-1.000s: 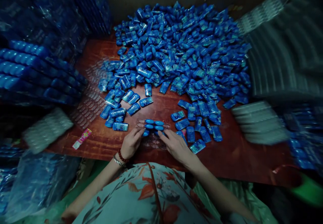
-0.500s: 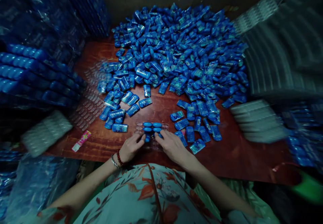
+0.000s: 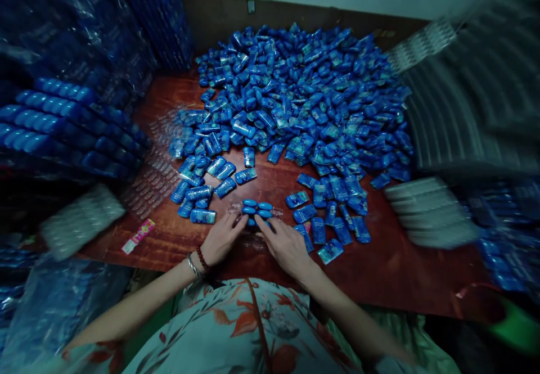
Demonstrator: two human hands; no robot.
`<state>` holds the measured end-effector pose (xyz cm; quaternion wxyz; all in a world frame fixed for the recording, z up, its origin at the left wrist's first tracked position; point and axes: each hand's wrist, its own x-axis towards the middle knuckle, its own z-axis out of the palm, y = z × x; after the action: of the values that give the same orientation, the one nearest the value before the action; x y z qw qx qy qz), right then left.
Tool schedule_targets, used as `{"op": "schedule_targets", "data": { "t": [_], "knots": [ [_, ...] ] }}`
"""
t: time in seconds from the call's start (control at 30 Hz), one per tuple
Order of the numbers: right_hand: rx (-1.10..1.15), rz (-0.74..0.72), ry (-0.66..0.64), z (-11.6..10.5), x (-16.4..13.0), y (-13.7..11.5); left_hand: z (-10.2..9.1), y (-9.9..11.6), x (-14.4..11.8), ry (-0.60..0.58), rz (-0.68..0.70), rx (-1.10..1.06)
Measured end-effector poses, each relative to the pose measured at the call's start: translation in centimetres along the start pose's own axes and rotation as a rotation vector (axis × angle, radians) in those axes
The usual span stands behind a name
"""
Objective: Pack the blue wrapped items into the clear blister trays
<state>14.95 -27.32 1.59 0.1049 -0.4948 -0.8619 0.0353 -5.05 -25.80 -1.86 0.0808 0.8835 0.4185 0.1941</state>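
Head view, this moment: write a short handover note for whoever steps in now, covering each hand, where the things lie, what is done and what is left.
Left hand: fingertips at the near left edge of the clear tray; grip unclear.
Right hand: fingertips at the tray's near right; grip unclear.
Tray lies on the wooden table, holding a few blue cases in its far slots.
Done: those slots filled.
Left: near slots look unfilled; a big loose pile lies beyond, filled stacks at left.

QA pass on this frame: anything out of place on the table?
One thing: a pink wrapper lies alone near the table's left front edge, the only non-blue item. Both hands, left and right, sit at the blue capsules.
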Motion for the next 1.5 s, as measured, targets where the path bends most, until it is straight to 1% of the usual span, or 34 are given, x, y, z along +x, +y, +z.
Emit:
{"op": "schedule_targets", "data": {
  "t": [0.03,0.1,0.13,0.17,0.2,0.23,0.27,0.33,0.4,0.43,0.47,0.5,0.53,0.57,0.63,0.67,0.7,0.73,0.8,0.87,0.93,0.97,1.03,1.1,1.17,1.23,1.3,1.4,1.47,1.5],
  "knots": [
    [0.046,0.043,0.060,0.1,-0.4,0.6,-0.1,-0.5,0.0,0.060,-0.023,-0.055],
    [0.113,0.167,0.151,0.2,-1.1,2.3,-0.6,-1.7,0.5,0.164,-0.127,-0.144],
    [0.118,0.235,0.161,0.1,-1.1,3.4,-0.9,-2.4,1.0,0.195,-0.198,-0.156],
    [0.098,0.289,0.133,-0.1,-0.9,4.5,-1.2,-3.3,1.8,0.204,-0.270,-0.139],
    [0.057,0.325,0.070,-0.3,-0.4,5.7,-1.5,-4.1,2.7,0.179,-0.332,-0.098],
    [0.006,0.334,-0.021,-0.6,0.3,6.7,-1.7,-4.9,3.8,0.120,-0.374,-0.046],
    [-0.042,0.316,-0.127,-0.9,1.1,7.6,-1.8,-5.6,5.0,0.030,-0.400,0.006],
    [-0.104,0.247,-0.311,-1.3,3.0,8.7,-1.9,-6.6,7.2,-0.192,-0.424,0.088],
    [-0.115,0.187,-0.411,-1.5,4.4,9.3,-2.0,-6.9,8.8,-0.383,-0.425,0.143],
    [-0.113,0.175,-0.424,-1.6,4.7,9.5,-2.2,-6.9,9.1,-0.435,-0.416,0.160],
    [-0.105,0.182,-0.404,-1.7,4.7,9.7,-2.5,-6.8,9.2,-0.453,-0.403,0.166],
    [-0.080,0.206,-0.349,-1.9,4.4,9.8,-2.9,-6.6,8.8,-0.433,-0.393,0.158],
    [-0.029,0.236,-0.263,-2.0,3.7,9.9,-3.5,-6.3,8.1,-0.377,-0.391,0.130],
    [0.050,0.268,-0.153,-2.1,2.7,9.9,-4.0,-6.0,7.1,-0.288,-0.394,0.080],
    [0.263,0.316,0.062,-2.2,0.4,9.2,-5.2,-5.0,4.6,-0.073,-0.397,-0.073],
    [0.376,0.326,0.137,-2.1,-0.8,8.5,-5.6,-4.3,3.2,0.021,-0.393,-0.166],
    [0.476,0.328,0.182,-1.8,-1.9,7.6,-5.8,-3.5,1.9,0.086,-0.384,-0.256],
    [0.560,0.324,0.205,-1.4,-2.8,6.4,-5.8,-2.6,0.9,0.127,-0.372,-0.332],
    [0.669,0.303,0.249,-0.1,-3.9,4.1,-5.1,-0.9,-0.6,0.153,-0.342,-0.412],
    [0.683,0.243,0.309,1.4,-4.3,2.3,-3.5,0.3,-1.3,0.148,-0.280,-0.394],
    [0.596,0.148,0.331,2.4,-4.2,1.6,-1.7,0.6,-1.5,0.127,-0.191,-0.316],
    [0.523,0.093,0.313,2.6,-4.1,1.5,-0.9,0.5,-1.5,0.112,-0.144,-0.269],
    [0.351,-0.002,0.240,2.2,-3.6,1.6,0.2,0.0,-1.3,0.086,-0.047,-0.194],
    [0.184,-0.060,0.148,1.1,-3.0,1.6,0.4,-0.3,-1.1,0.049,0.044,-0.133],
    [0.054,-0.106,0.052,-0.2,-2.1,1.2,-0.1,-0.1,-0.7,-0.009,0.130,-0.080],
    [-0.029,-0.162,-0.035,-1.1,-1.1,0.6,-0.8,0.4,-0.1,-0.082,0.192,-0.030],
    [-0.068,-0.196,-0.089,-1.4,-0.3,0.1,-1.3,1.2,0.6,-0.161,0.217,0.010],
    [-0.065,-0.191,-0.088,-0.8,0.2,0.2,-1.2,2.0,1.4,-0.276,0.210,0.082],
    [-0.032,-0.199,-0.028,-0.1,-0.3,0.8,-0.9,2.2,1.5,-0.296,0.206,0.109],
    [0.002,-0.202,0.011,0.2,-0.7,1.1,-0.8,2.2,1.4,-0.285,0.201,0.108]
  ]
}}
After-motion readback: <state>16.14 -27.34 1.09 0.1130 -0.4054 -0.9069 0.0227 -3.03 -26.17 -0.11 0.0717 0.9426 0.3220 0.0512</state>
